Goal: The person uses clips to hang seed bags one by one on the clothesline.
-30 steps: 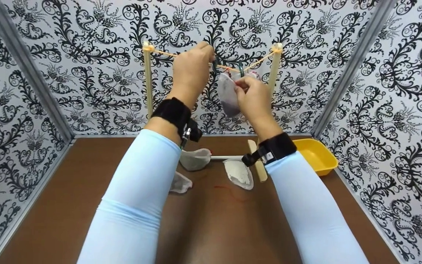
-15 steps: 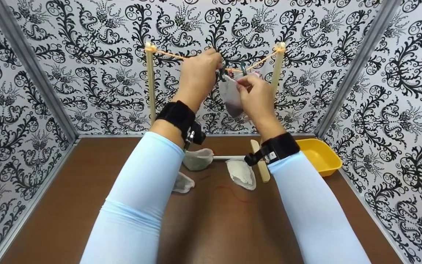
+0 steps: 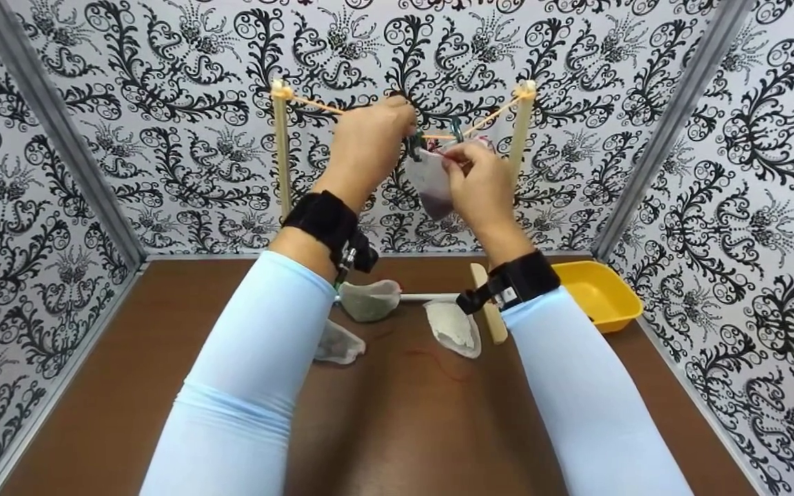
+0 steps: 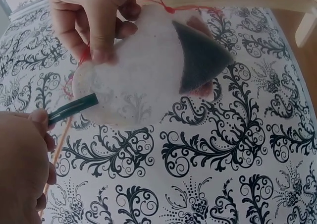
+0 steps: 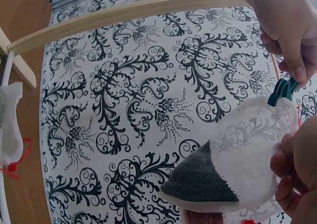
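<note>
Well, the patterned walls [image 3: 197, 41] are the biggest thing before me, rising around the brown bench [image 3: 197, 413]. Reading the head view as a dial, wooden posts stand at half past ten [image 3: 282, 148] and half past one [image 3: 521, 131]; the yellow basin [image 3: 604, 289] sits just past three. My left hand [image 3: 374, 141] is up near twelve, its thumb and fingers pinching a green clip [image 4: 74, 108]. My right hand [image 3: 483, 179], towards two, has its fingers narrowed on the rim of a thin white bag [image 3: 428, 180], beside its red string. That bag hangs at about one, dark stuff settled in its low end; the clip's tip overlaps its edge, though I can't tell whether it bites. A reddish-filled bag [image 4: 205, 90] shows partly behind it. On the bench lie a greenish bag [image 3: 369, 304] and a half-hidden bag [image 3: 338, 344] at seven, and a white-filled bag [image 3: 451, 327] at five. A second clip [image 3: 457, 129] hangs around the orange cord [image 3: 493, 117] near one, and a fine red thread [image 3: 438, 362] curls between five and six.
</note>
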The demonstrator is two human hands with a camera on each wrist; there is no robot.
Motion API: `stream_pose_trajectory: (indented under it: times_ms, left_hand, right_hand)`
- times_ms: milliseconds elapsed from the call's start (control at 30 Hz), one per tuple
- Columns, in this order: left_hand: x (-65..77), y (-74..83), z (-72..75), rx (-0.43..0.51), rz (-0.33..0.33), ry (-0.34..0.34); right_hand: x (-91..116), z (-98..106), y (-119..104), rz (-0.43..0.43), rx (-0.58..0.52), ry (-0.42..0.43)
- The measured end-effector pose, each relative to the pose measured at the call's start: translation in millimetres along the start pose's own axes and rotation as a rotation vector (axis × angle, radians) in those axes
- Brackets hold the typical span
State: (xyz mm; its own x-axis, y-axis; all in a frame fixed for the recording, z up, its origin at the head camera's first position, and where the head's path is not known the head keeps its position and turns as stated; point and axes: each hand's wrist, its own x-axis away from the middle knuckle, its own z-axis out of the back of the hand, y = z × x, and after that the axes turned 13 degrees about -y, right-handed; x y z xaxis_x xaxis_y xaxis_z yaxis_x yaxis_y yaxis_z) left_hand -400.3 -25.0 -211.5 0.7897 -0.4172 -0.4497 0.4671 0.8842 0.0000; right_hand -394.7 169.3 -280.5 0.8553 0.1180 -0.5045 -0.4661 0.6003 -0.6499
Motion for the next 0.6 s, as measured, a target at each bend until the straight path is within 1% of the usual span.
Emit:
stream_pose_trajectory:
  times_ms: [67, 167, 267, 400, 500, 600]
  left_hand:
    - [1.9, 1.5, 2.4, -0.01, -0.019, 0.002]
    - [4.3, 3.1, 6.2, -0.029, -0.042, -0.024]
    - [5.6, 3.7, 10.5, -0.036, -0.057, -0.103]
    - [6.2, 1.8, 14.5, -0.027, -0.059, -0.214]
    - [8.4, -0.4, 15.1, 0.002, -0.055, -0.239]
    - [13.8, -3.6, 13.3, 0.052, -0.042, -0.227]
  right_hand:
    - [-0.4, -0.2, 0.2, -0.004, -0.029, 0.009]
    - [-0.3, -0.9, 0.8, -0.014, -0.074, 0.022]
    - [-0.2, -1.6, 1.6, -0.004, -0.085, 0.029]
    - [1.1, -1.8, 1.1, 0.016, -0.078, 0.023]
    - [2.6, -1.1, -0.2, -0.007, -0.083, 0.007]
    - [3.9, -1.7, 0.0, -0.03, -0.079, -0.014]
